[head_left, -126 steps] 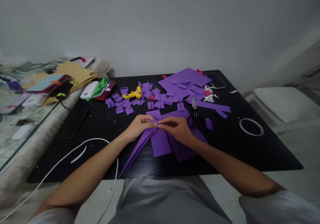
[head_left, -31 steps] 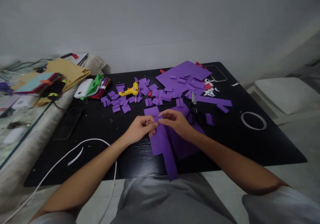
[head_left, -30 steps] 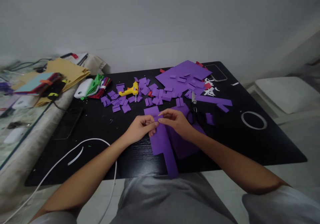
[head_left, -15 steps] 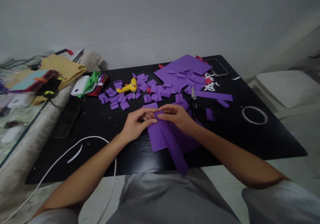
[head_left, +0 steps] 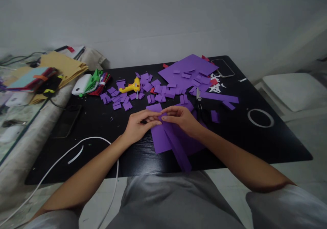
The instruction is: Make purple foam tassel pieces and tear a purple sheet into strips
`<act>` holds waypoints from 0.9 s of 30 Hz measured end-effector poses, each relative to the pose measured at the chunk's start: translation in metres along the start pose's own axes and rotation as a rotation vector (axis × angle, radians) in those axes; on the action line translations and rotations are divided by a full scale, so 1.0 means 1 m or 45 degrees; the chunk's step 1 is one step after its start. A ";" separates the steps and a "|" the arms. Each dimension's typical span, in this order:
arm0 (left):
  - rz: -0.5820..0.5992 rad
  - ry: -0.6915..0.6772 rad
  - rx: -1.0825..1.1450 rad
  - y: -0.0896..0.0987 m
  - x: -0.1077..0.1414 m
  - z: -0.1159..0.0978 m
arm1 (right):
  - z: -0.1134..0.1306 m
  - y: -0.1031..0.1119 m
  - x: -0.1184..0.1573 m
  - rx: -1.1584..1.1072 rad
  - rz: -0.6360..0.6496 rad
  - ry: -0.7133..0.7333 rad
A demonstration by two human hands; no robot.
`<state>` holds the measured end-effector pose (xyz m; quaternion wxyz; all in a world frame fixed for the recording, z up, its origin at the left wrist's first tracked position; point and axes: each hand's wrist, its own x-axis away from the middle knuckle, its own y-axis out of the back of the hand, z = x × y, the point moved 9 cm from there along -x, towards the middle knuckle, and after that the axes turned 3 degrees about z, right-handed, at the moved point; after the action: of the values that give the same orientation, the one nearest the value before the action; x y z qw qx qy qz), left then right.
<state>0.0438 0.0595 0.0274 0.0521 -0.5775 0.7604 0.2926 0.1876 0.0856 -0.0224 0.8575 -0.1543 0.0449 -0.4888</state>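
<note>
A long purple paper strip (head_left: pixel 178 149) slants from my fingertips down toward the table's front edge. At its upper end, my left hand (head_left: pixel 140 124) pinches it between thumb and fingers. Just to the right, my right hand (head_left: pixel 180 118) pinches the same end, the two sets of fingertips nearly meeting. Larger purple sheets (head_left: pixel 157 138) lie beneath the strip and hands. Beside my right hand rest black-handled scissors (head_left: pixel 203 116), partly hidden among the paper.
Beyond my hands are several small folded purple pieces (head_left: pixel 122 101) and a yellow glue gun (head_left: pixel 131 86). A tape ring (head_left: pixel 260 118) lies right. A dark phone (head_left: pixel 66 121) and white cable (head_left: pixel 84 140) are left. Paper bundles (head_left: pixel 98 82) stand at the back left.
Both hands keep their pinch on the strip in almost the same place. The strip's lower end has shifted slightly upward, and the whole view has tilted a little.
</note>
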 end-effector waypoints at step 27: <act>0.012 -0.007 -0.072 0.001 -0.001 -0.004 | 0.005 -0.001 0.001 0.074 -0.033 0.042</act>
<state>0.0444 0.0582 0.0317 0.0366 -0.5742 0.7545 0.3158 0.1882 0.0851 -0.0173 0.8543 -0.1218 0.0428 -0.5035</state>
